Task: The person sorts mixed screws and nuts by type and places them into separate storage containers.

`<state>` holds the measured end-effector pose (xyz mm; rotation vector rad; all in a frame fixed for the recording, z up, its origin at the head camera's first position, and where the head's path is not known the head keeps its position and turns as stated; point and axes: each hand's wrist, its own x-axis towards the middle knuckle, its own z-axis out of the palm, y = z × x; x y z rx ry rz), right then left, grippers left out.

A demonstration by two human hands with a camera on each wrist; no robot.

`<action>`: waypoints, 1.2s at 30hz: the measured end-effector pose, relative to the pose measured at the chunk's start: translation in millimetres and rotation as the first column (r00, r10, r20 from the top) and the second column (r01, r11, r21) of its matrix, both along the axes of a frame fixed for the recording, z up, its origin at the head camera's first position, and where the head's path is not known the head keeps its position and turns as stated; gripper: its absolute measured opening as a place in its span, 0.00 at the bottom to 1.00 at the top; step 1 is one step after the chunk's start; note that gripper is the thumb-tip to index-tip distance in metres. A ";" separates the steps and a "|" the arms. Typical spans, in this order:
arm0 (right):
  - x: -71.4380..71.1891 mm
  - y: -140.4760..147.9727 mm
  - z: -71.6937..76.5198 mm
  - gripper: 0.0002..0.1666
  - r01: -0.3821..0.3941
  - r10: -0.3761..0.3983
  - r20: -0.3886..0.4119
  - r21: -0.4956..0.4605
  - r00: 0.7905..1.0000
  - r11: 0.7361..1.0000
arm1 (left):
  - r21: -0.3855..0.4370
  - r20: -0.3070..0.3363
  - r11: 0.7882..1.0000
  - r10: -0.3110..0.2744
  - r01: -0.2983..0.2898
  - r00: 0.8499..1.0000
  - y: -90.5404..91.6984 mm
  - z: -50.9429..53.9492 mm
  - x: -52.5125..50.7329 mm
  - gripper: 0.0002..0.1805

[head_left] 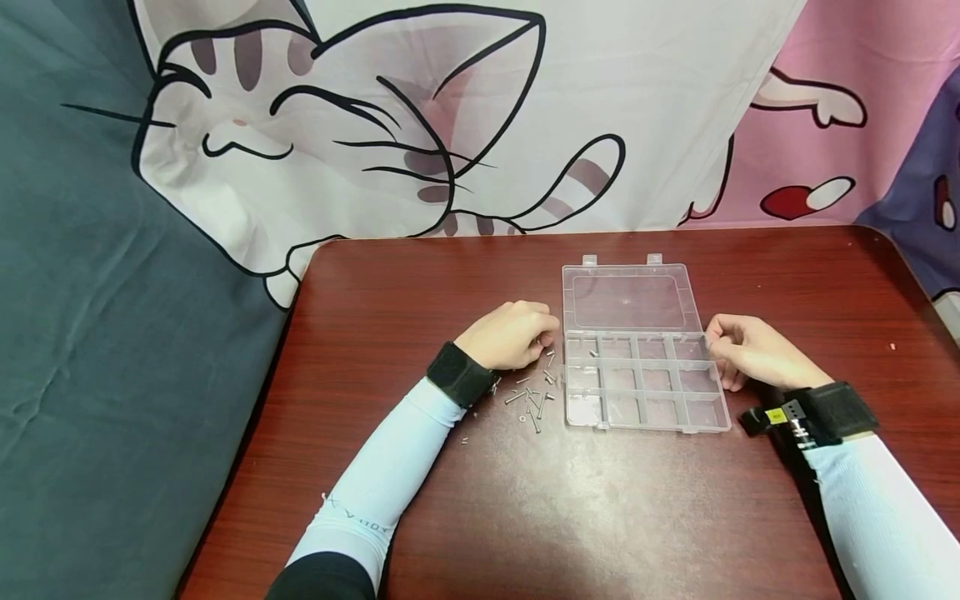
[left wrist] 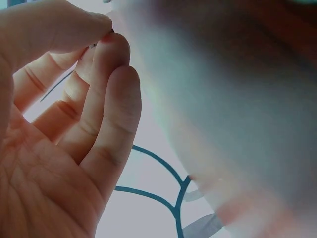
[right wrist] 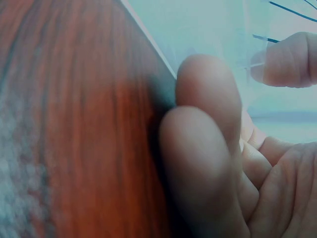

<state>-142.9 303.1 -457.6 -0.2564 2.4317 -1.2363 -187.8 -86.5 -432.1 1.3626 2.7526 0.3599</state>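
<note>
Clear plastic box [head_left: 622,379] separates my hands: just left of it, nearer the loose screws [head_left: 515,397], my left hand [head_left: 513,333] pinches a small metal piece [left wrist: 92,46], the box to its right; my right hand [head_left: 763,352] grips the box's right edge.

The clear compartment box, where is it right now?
In the head view, the clear compartment box sits right of centre on the brown table, between the loose screws and the right hand at its right edge.
</note>
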 end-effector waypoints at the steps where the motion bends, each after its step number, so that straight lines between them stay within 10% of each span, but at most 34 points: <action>1: 0.0 -0.1 0.4 0.03 -0.002 0.002 -0.003 0.001 1.000 1.000 | 0.005 -0.001 1.000 0.000 0.000 1.000 0.4 1.7 -0.3 0.10; 17: 5.1 -10.4 27.6 0.09 0.011 0.023 -0.122 0.267 0.992 0.964 | 0.053 -0.033 0.997 -0.053 0.054 0.998 20.3 32.1 -3.3 0.11; 36: 4.7 -16.5 26.0 0.08 0.036 0.021 -0.163 0.340 0.986 0.940 | 0.027 -0.030 0.994 -0.104 0.105 0.994 46.3 47.9 3.3 0.10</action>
